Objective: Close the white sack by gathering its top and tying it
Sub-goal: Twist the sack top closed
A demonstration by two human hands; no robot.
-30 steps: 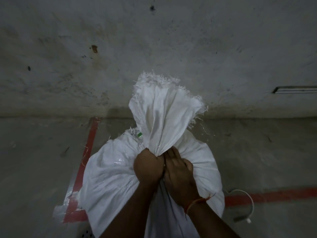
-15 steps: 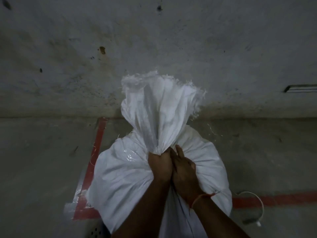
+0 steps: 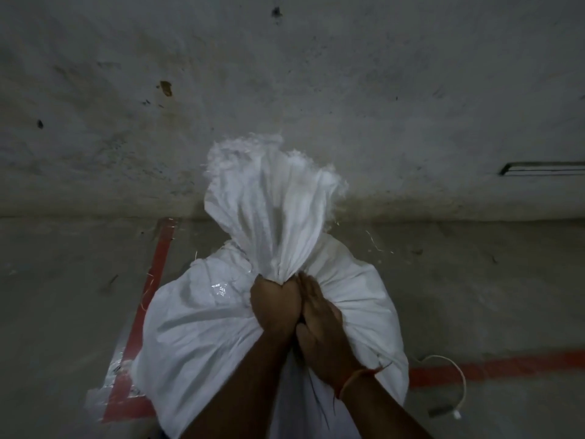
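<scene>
Both hands clench the gathered neck of a full white sack [image 3: 221, 327] on a concrete floor [image 3: 63, 296].

The left hand [image 3: 276, 307] is fisted around the neck and the right hand [image 3: 319, 324] presses against it, touching; the frayed top [image 3: 272, 198] fans upward above the sack's body. Red tape lines [image 3: 158, 264] run left and right of the sack, a white cable [image 3: 456, 384] lies to its right, and a stained wall [image 3: 285, 90] rises behind it.

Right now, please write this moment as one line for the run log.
stage: neck gathered, no tie visible | left hand: grip shut on sack neck | right hand: against neck, grip unclear | white sack: upright on floor
</scene>
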